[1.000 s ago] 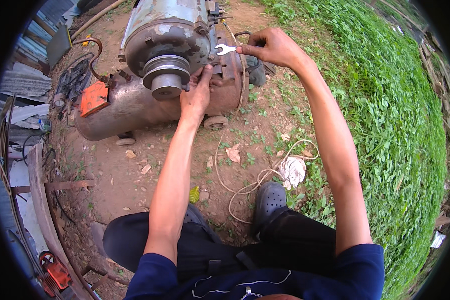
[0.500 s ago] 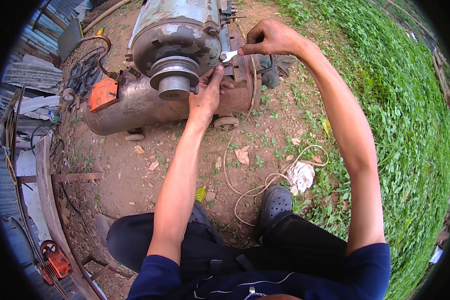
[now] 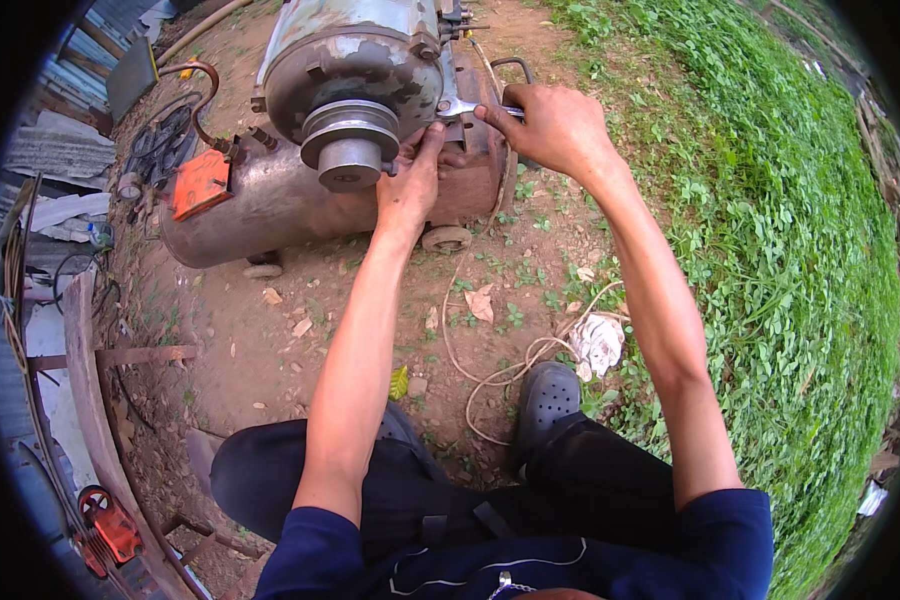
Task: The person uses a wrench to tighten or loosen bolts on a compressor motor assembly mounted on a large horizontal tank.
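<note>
My right hand (image 3: 558,128) is closed on the handle of a silver wrench (image 3: 458,106). The wrench's head sits at a bolt by the lower right edge of an old electric motor (image 3: 360,85) with flaking grey-blue paint. Just below, my left hand (image 3: 410,190) reaches under the motor's edge, thumb pointing up toward the bolt. Its fingers are bent and partly hidden behind the thumb, so what they grip does not show. Beside that hand, a metal pulley (image 3: 348,130) sticks out of the motor's front. Motor and mount rest on a rusty cylindrical tank (image 3: 290,200).
An orange plate (image 3: 202,185) stands on the tank's left part, near a bent copper-coloured pipe (image 3: 213,90). Thin rope (image 3: 495,380) lies looped near my shoe (image 3: 550,405) and a crumpled white cloth (image 3: 598,345). Wooden beam (image 3: 95,370) and scrap sheets line the left; grass covers the right.
My right hand has come down toward me, turning the wrench from slanting upward to nearly level. Its fingers now wrap farther over the handle. The left hand stays under the motor's edge.
</note>
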Tool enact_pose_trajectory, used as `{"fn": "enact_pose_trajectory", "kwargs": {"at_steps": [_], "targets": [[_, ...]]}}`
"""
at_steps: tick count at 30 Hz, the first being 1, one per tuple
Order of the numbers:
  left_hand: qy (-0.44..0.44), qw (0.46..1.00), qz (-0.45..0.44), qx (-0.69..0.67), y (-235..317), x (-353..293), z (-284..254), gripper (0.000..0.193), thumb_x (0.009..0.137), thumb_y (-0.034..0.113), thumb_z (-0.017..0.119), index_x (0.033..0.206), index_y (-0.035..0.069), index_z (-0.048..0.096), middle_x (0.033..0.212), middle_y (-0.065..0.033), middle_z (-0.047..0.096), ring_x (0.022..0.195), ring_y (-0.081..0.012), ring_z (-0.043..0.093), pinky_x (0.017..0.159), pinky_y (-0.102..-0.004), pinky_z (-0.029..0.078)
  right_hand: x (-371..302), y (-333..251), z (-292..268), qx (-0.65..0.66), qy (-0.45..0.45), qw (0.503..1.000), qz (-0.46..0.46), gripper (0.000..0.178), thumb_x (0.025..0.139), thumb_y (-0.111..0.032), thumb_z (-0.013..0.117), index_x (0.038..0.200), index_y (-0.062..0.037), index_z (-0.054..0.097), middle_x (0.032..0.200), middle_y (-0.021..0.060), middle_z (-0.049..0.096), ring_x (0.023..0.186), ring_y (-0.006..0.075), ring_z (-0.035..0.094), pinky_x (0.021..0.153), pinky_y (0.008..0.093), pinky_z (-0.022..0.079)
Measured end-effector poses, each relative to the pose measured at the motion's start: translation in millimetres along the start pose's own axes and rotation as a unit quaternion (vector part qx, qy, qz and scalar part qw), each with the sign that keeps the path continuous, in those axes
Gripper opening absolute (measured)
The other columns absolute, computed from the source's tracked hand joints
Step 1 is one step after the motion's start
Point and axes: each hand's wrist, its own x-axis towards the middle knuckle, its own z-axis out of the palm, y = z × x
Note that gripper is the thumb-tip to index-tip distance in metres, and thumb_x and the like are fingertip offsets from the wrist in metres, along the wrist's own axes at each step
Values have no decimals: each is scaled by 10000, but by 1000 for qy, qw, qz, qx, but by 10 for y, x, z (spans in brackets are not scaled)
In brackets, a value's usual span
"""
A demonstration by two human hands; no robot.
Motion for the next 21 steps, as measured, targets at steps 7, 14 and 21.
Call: {"fn": "enact_pose_trajectory", "kwargs": {"at_steps": [7, 14, 21], "targets": [[-10, 1000, 9, -3, -62, 37, -30, 262, 977, 287, 551, 1014, 59, 675, 833, -19, 695, 708, -85, 650, 591, -220, 415, -138, -217, -5, 9, -25, 994, 107, 561, 862, -631, 516, 968, -115, 708, 797, 154, 697, 815, 347, 684, 715, 471, 526], [-36, 999, 11, -17, -135, 89, -34, 244, 978, 271, 551, 1030, 65, 670, 934, -9, 693, 731, -99, 659, 588, -220, 413, -456, -768, 46, 80, 5, 957, 279, 430, 933, -463, 494, 975, -67, 658, 878, 214, 688, 877, 405, 663, 782, 505, 500], [4, 995, 67, 78, -534, 359, -110, 239, 958, 245, 591, 1036, 32, 664, 879, -21, 688, 709, -100, 635, 602, -229, 454, -516, -1223, 152, 155, 67, 927, 334, 325, 929, -276, 514, 957, 32, 615, 825, 265, 674, 830, 436, 667, 764, 514, 515]]}}
